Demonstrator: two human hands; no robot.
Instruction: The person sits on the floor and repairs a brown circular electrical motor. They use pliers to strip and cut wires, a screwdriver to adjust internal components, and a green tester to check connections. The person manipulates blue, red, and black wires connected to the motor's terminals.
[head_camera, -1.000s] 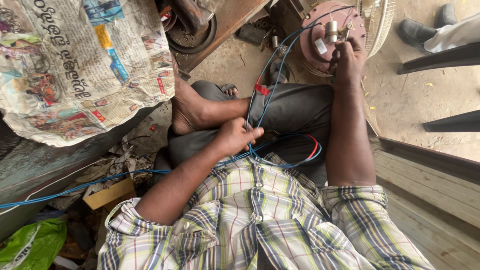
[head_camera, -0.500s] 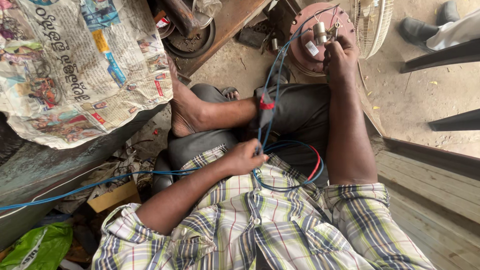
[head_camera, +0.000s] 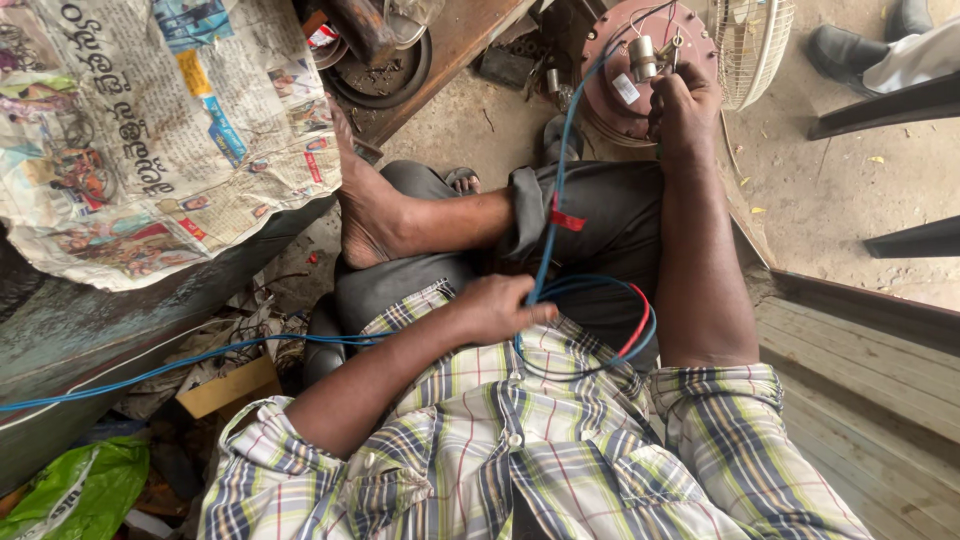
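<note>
The left hand pinches the blue wire at the lap, fingers curled together. The right hand grips the reddish fan motor on the floor; whether its fingertips clamp anything cannot be told. The motor's lower half is hidden behind the knee.

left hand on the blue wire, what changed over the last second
The left hand has drawn back along the blue wire toward the body, from over the thigh to the shirt hem, fingers still closed on it. A red tag on the wire now shows. The right hand stays at the round motor housing, and the slack wire loop remains in the lap.
</note>
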